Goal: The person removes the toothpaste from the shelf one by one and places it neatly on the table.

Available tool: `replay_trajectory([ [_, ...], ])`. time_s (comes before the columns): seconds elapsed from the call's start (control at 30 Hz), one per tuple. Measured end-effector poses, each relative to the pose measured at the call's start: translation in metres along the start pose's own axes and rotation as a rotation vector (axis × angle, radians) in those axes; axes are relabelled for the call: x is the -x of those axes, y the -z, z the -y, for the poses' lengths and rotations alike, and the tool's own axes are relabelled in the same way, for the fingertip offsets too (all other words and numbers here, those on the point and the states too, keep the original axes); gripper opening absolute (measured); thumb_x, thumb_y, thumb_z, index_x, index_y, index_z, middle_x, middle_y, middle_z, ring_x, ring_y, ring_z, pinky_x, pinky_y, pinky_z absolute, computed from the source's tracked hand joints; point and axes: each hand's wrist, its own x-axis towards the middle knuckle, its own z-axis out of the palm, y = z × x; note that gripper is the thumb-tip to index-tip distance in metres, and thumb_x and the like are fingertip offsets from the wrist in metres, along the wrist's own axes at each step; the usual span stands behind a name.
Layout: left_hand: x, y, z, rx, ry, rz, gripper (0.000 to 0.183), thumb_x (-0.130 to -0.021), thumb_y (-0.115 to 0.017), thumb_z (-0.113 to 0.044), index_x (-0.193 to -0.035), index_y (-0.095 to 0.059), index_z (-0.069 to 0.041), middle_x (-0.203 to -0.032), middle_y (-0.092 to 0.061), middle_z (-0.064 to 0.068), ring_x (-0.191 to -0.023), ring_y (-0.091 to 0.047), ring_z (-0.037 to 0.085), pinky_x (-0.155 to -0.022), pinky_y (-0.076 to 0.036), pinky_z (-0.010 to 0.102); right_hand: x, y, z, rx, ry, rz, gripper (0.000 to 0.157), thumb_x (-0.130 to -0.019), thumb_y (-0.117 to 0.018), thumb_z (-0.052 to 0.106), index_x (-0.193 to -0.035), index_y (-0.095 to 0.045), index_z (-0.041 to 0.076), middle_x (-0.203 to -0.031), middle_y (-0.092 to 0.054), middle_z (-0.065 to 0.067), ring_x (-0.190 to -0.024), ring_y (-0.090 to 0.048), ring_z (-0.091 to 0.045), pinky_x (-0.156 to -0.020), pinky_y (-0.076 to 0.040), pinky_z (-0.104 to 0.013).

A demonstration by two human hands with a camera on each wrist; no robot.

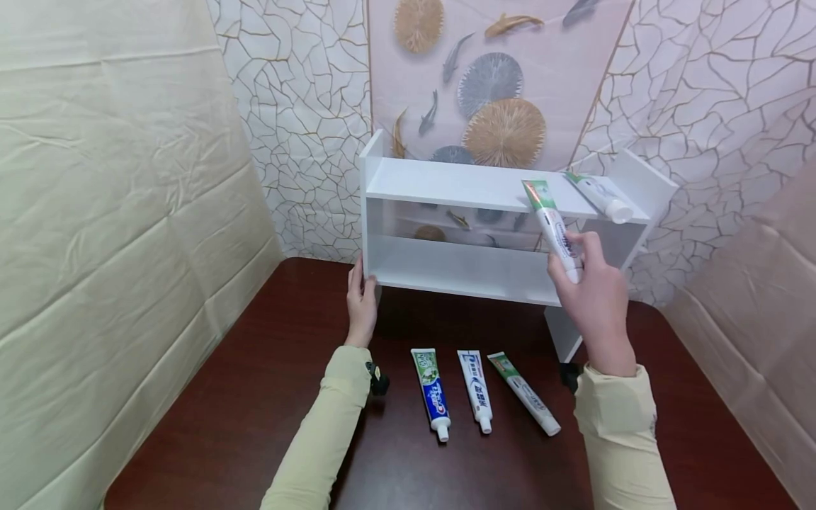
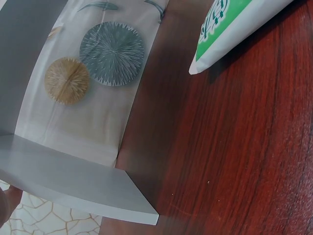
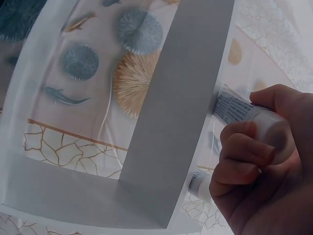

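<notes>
A white shelf with two boards stands on the table. My left hand holds its left side panel near the lower board, thumb at the front edge and fingers along the outside. My right hand grips a green-and-white toothpaste tube near its cap, the flat end tilted up at the top board's front edge. In the right wrist view, fingers and thumb close around this tube. Another green-and-white toothpaste tube lies at the top board's right end, cap toward me.
On the dark red table lie a blue-and-green toothpaste tube, a white-and-blue one and a slanted green-and-white one, caps toward me. A patterned cloth hangs behind the shelf. Beige cloth hangs at the left.
</notes>
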Motion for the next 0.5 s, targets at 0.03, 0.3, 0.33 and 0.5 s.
replay_trajectory([
  [0.03, 0.0, 0.0, 0.0, 0.002, 0.002, 0.001, 0.048, -0.095, -0.039, -0.012, -0.142, -0.028, -0.018, -0.133, -0.038, 0.008, -0.121, -0.041, 0.022, -0.097, -0.036, 0.042, 0.003, 0.001, 0.0, -0.007, -0.007, 0.005, 0.036, -0.085, -0.052, 0.026, -0.119, -0.049, 0.012, -0.067, -0.058, -0.017, -0.04, -0.037, -0.015, -0.039, -0.03, -0.027],
  [0.3, 0.002, -0.003, -0.001, 0.004, -0.014, 0.0, 0.049, -0.094, -0.039, -0.01, -0.141, -0.028, -0.018, -0.134, -0.037, 0.012, -0.12, -0.041, 0.025, -0.096, -0.036, 0.044, 0.037, 0.01, -0.006, -0.102, -0.118, 0.128, 0.046, -0.088, -0.05, 0.035, -0.13, -0.035, 0.022, -0.098, -0.062, -0.02, -0.053, -0.048, -0.015, -0.045, -0.036, -0.025],
  [0.33, 0.002, -0.003, -0.001, 0.007, -0.014, 0.003, 0.049, -0.094, -0.039, -0.009, -0.141, -0.028, -0.018, -0.134, -0.037, 0.012, -0.12, -0.041, 0.025, -0.096, -0.036, 0.044, 0.042, 0.011, -0.007, -0.119, -0.119, 0.098, 0.045, -0.088, -0.052, 0.033, -0.129, -0.038, 0.022, -0.096, -0.063, -0.02, -0.052, -0.047, -0.011, -0.045, -0.036, -0.023],
  [0.5, 0.002, -0.005, 0.0, 0.011, -0.024, 0.009, 0.049, -0.094, -0.039, -0.01, -0.141, -0.029, -0.019, -0.133, -0.038, 0.012, -0.119, -0.042, 0.026, -0.096, -0.036, 0.044, 0.067, 0.012, -0.015, -0.226, -0.097, -0.21, 0.027, -0.079, -0.066, 0.017, -0.106, -0.065, 0.017, -0.08, -0.067, 0.001, -0.051, -0.042, 0.008, -0.046, -0.032, -0.012],
])
